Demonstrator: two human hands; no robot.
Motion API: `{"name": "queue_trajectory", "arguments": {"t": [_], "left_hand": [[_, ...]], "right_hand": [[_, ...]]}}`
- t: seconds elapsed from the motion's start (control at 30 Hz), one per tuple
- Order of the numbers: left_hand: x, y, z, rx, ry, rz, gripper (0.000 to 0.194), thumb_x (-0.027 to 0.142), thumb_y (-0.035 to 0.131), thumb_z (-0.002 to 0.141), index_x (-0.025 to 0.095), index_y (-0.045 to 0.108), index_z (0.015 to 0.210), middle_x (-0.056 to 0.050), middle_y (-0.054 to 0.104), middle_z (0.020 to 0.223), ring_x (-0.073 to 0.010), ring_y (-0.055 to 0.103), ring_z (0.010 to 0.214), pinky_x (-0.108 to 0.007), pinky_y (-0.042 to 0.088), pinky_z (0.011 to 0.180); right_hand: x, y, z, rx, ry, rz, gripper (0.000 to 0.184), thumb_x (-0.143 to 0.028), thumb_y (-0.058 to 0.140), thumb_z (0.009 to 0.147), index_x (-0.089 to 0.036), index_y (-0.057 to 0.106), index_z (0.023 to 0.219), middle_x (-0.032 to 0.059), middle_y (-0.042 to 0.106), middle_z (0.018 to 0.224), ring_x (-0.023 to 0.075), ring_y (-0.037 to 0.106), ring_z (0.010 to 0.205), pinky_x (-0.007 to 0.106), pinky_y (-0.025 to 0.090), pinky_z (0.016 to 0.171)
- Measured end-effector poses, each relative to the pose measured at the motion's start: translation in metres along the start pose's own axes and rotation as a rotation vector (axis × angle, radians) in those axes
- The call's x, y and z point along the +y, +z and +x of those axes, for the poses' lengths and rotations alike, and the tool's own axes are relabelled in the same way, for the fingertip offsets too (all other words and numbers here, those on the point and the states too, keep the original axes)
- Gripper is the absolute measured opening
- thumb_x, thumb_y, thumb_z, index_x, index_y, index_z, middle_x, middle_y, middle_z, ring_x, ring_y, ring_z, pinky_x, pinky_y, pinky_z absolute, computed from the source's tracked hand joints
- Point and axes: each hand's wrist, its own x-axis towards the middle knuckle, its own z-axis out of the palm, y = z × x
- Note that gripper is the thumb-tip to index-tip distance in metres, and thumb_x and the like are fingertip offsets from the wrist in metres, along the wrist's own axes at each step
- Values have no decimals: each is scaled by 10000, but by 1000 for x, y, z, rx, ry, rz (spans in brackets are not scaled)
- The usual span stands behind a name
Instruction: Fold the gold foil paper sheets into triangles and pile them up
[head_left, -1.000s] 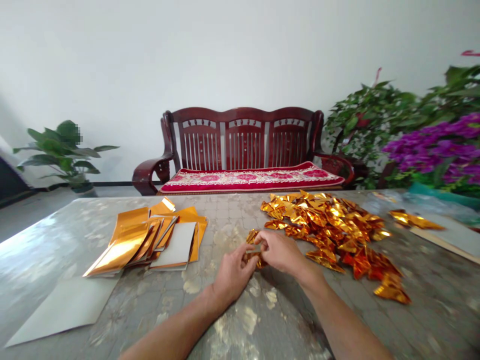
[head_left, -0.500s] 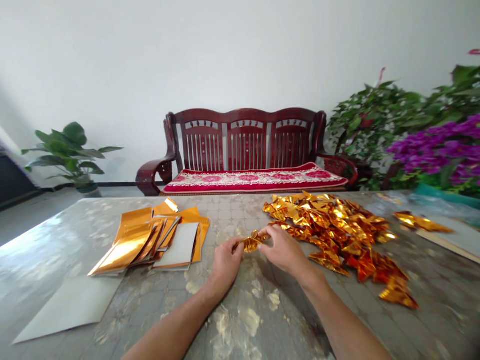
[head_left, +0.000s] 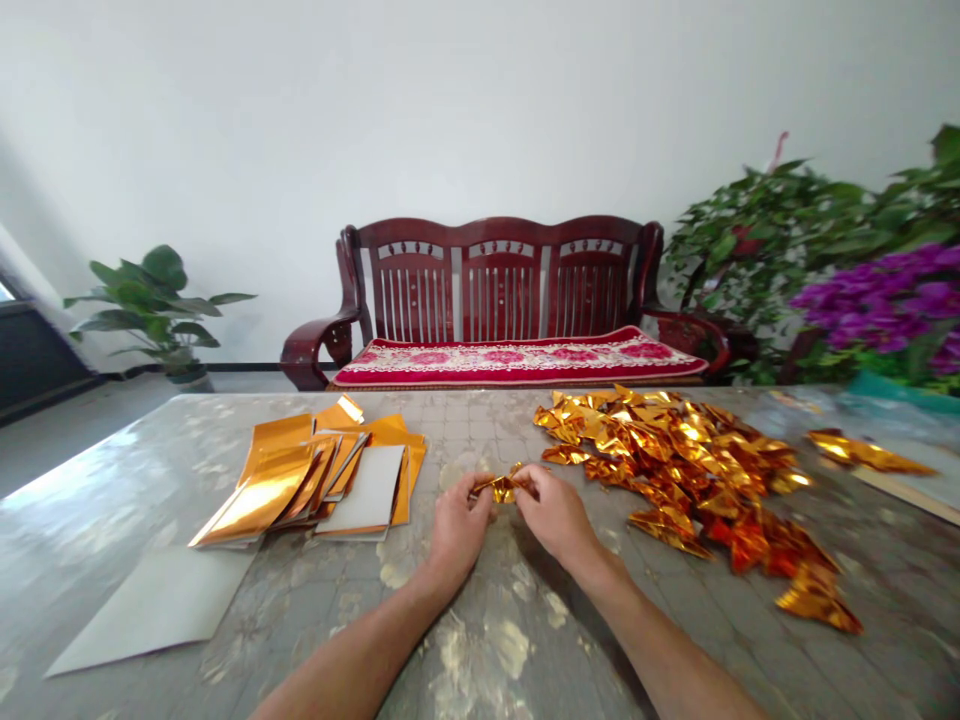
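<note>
Between my two hands is a small folded gold foil paper piece (head_left: pixel 503 489), held just above the table. My left hand (head_left: pixel 459 520) pinches its left end between thumb and fingers. Its right end is in the closed fingers of my right hand (head_left: pixel 555 512). A heap of similar folded gold foil pieces (head_left: pixel 675 450) lies to the right of my right hand. Left of my left hand is a loose stack of flat gold foil sheets (head_left: pixel 281 475), some showing a pale back. The fingertips partly cover the held piece.
A pale sheet (head_left: pixel 157 610) lies flat at the table's left front. One folded gold piece (head_left: pixel 870 452) rests near a pale board (head_left: pixel 919 485) at the right. Behind the patterned table (head_left: pixel 480 640) stands a wooden bench (head_left: pixel 499 275), with plants on both sides.
My hands were close together over the foil piece; they have drawn apart, each now gripping one end. The whole view has shifted slightly, so things appear further right.
</note>
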Motion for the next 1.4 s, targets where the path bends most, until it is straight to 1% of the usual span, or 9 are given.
{"name": "queue_trajectory", "arguments": {"t": [0.1,0.23,0.37,0.5,0.73,0.87,1.13,1.3,1.4], "left_hand": [[0,1,1,-9,-56,-86,248,281,515,829,160,668,983,-24,720,806,-141,658,586,-243,516,577],[0,2,3,0,-88,-167,212,295,533,825,153,664,910,-14,696,742,-127,642,574,-223,507,553],[-1,3,2,47,-49,-254,156,290,573,811,164,629,885,-17,702,764,-131,660,610,-225,523,567],[0,1,1,97,33,-312,116,268,595,801,172,601,866,-22,711,803,-139,681,668,-246,554,630],[0,-3,-1,164,168,-288,93,254,627,806,184,633,866,-5,684,809,-141,669,738,-254,546,706],[-1,-5,-1,181,206,-273,80,222,630,808,184,639,878,-7,673,831,-143,662,777,-261,546,744],[6,-5,-3,205,173,-321,95,235,641,783,183,632,862,3,664,796,-136,656,733,-250,543,700],[8,-6,-1,190,167,-283,81,239,638,788,180,657,841,-1,677,766,-130,648,705,-236,530,677],[8,-7,0,162,125,-278,89,237,620,794,172,665,838,-9,693,768,-130,652,705,-233,529,674]], "right_hand": [[2,6,0,33,3,69,183,-243,487,824,-215,660,880,19,722,771,179,662,710,251,424,631],[5,11,0,53,-3,147,179,-278,498,832,-209,657,877,30,728,778,182,671,704,248,449,615],[4,14,-2,108,-10,205,119,-287,513,833,-215,606,841,16,700,704,181,660,650,248,454,593],[0,13,-5,157,-61,267,77,-285,528,845,-220,569,844,22,706,737,183,675,687,253,471,631],[-3,11,-11,209,-146,263,82,-270,532,862,-219,594,878,32,715,804,185,679,750,262,489,697],[-4,10,-12,247,-200,231,90,-271,537,867,-218,609,863,30,712,816,176,674,753,267,499,730],[-4,12,-12,280,-253,231,126,-299,534,878,-226,629,839,37,713,803,180,673,749,285,522,748],[-5,13,-12,263,-226,244,100,-276,538,862,-226,623,843,26,707,803,174,663,745,270,509,738],[-7,13,-13,233,-184,261,97,-279,540,862,-222,615,841,19,701,793,166,650,723,259,497,715]]}}
